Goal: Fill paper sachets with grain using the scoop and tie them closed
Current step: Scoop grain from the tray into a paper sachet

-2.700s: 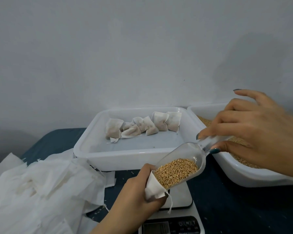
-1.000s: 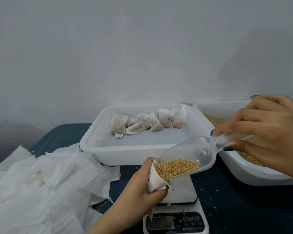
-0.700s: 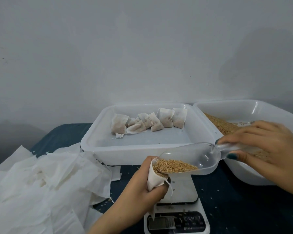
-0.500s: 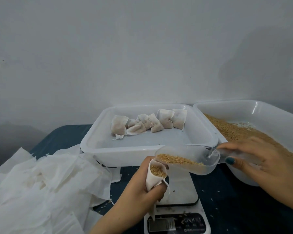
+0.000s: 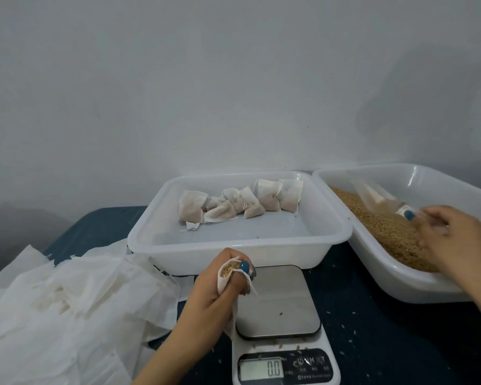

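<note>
The paper sachet (image 5: pixel 224 277), its open mouth showing grain at the top, sits upright in the left hand (image 5: pixel 210 297), whose fingers curl round it and pinch the paper just below the rim; it hangs over the near left edge of the scale (image 5: pixel 278 298), whose display (image 5: pixel 274 368) reads 0.0. To the right, the clear scoop (image 5: pixel 372 198) lies low over the loose grain (image 5: pixel 383 229) in the right tray (image 5: pixel 400 284), its handle pinched by the blurred right hand (image 5: pixel 450 237), thumb on top. Behind the scale, the middle tray (image 5: pixel 233 247) holds a row of filled sachets (image 5: pixel 242 202). A heap of empty paper sachets (image 5: pixel 67 307) covers the dark blue counter (image 5: pixel 386 343) at left.
</note>
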